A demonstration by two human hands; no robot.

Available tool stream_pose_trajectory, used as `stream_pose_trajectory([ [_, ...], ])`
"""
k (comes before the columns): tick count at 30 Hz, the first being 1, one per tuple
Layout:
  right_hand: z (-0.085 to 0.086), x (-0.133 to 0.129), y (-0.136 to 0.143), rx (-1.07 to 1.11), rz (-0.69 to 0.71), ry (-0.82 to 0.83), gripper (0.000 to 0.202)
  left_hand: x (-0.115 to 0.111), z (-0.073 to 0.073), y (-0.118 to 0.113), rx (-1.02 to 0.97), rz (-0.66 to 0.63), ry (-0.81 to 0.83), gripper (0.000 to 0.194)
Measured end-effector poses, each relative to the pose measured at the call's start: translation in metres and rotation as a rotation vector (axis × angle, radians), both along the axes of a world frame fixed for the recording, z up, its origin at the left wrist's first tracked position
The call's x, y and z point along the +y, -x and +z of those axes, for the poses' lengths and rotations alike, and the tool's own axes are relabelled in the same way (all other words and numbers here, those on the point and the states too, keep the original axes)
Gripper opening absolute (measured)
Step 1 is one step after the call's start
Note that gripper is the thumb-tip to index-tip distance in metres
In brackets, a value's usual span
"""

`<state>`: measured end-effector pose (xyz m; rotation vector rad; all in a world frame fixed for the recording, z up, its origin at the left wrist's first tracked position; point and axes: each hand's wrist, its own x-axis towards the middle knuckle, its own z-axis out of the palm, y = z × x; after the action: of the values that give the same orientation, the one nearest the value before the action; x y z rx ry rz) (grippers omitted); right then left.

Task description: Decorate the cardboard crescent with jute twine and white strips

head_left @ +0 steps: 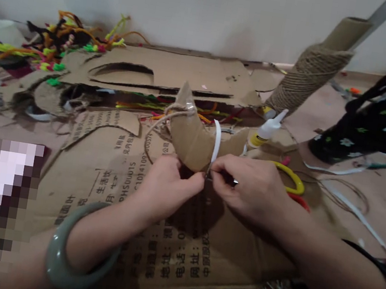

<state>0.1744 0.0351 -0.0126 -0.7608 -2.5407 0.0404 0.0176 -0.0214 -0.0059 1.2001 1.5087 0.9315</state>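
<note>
A crescent cut from cardboard [193, 140] stands tilted between my hands, with a strip of white ribbon [217, 138] passing over its middle. My left hand [168, 184] is closed, thumb and fingers pinching the crescent's lower edge. Against it, my right hand [251, 183] pinches the lower end of the ribbon; a small dark bit shows between the fingertips, too small to name. Brown twine [160, 122] is wound round the crescent's left tip. Scissors with yellow and red handles [297, 183] lie partly hidden behind my right hand.
Underneath is a printed cardboard sheet [100, 174]. A glue bottle [266, 131] stands behind my right hand, near a twine spool [302, 76] and a black flowered bag [385, 111]. Pipe cleaners [63, 41] pile up at back left, beside a cut cardboard panel [190, 71].
</note>
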Motion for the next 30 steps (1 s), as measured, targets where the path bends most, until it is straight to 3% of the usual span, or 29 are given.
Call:
stream_pose_trajectory([
  [12,0.0008,0.0002,0.0009,0.012,-0.017,0.077,0.014,-0.0003,0.0056,-0.0022,-0.057,0.03,0.044,0.013],
  [22,0.0047,0.0004,0.002,0.095,-0.056,0.267,0.009,-0.0011,0.0056,-0.0018,-0.054,0.037,0.044,0.009],
  [30,0.008,0.0021,0.0018,0.137,-0.063,0.4,0.007,-0.0008,0.0023,0.0004,-0.16,0.041,0.036,0.009],
])
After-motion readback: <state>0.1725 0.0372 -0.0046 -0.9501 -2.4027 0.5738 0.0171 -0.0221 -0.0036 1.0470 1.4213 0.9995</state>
